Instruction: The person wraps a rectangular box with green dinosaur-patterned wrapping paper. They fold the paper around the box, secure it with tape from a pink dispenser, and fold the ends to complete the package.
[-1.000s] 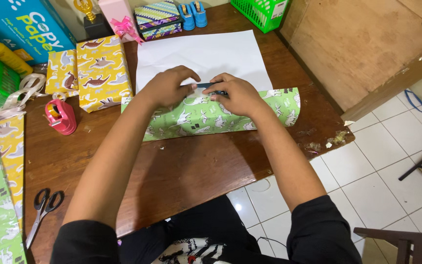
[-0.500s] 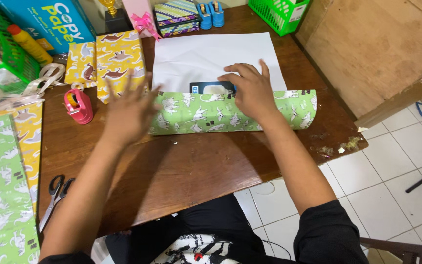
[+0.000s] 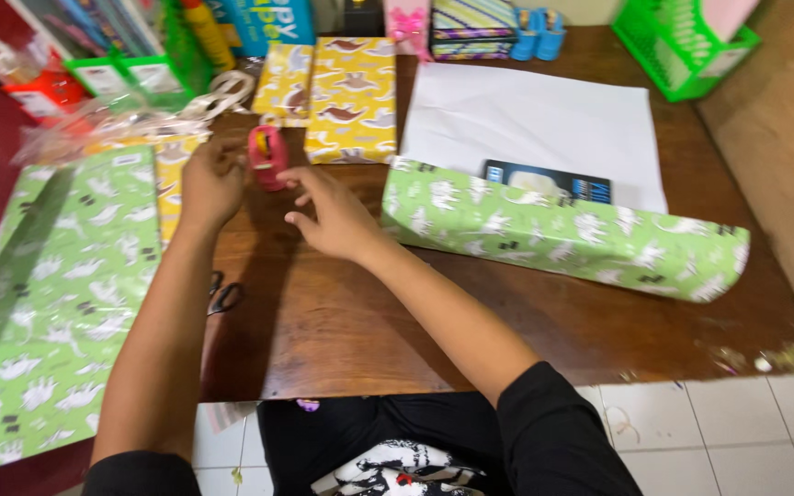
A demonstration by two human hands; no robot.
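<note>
A small red tape dispenser point(image 3: 268, 156) stands on the brown wooden table point(image 3: 369, 321). My left hand point(image 3: 211, 179) is just left of it with its fingers curled; whether it touches the dispenser I cannot tell. From the right, my right hand point(image 3: 333, 216) stretches spread fingers toward the dispenser and holds nothing. Further right, a green patterned wrapping paper point(image 3: 562, 234) is folded loosely over a dark flat box point(image 3: 549, 179), which peeks out above the fold. The paper's white underside point(image 3: 535, 119) lies flat behind the box.
Two yellow wrapped parcels point(image 3: 351, 96) sit behind the dispenser. A large green paper sheet point(image 3: 48, 303) hangs off the left side. Scissors point(image 3: 224, 296) lie partly hidden by my left forearm. A green basket point(image 3: 682, 46), a striped box point(image 3: 470, 28) and supplies line the back edge.
Both hands have left the green paper and box and moved left to the red tape dispenser. The paper now rests loosely over the box. The view has shifted left.
</note>
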